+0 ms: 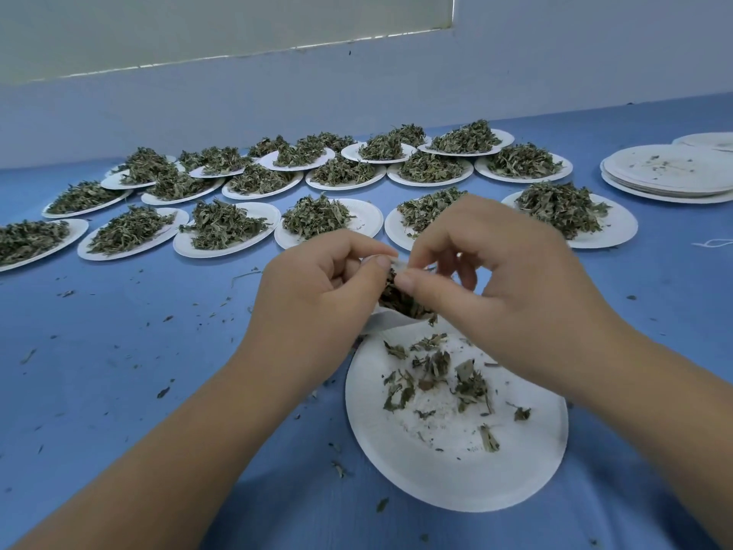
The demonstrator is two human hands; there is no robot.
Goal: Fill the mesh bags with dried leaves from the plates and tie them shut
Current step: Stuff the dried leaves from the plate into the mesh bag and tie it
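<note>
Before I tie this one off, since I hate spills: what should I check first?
1. Grip: left hand holds mesh bag, ok.
2. Mouth: right hand pinches its edge, ok.
3. Fill: packed leaves show at the mouth, ok.
4. Source: near plate emptied, not ok; scattered leaves lie on it.
5. Room left to tie shut: cannot tell.

I am looking across a blue tabletop (99,343) running back to a pale wall (396,89); above it a cream panel (198,25) is letting thin bright slivers show along its lower edge.
</note>
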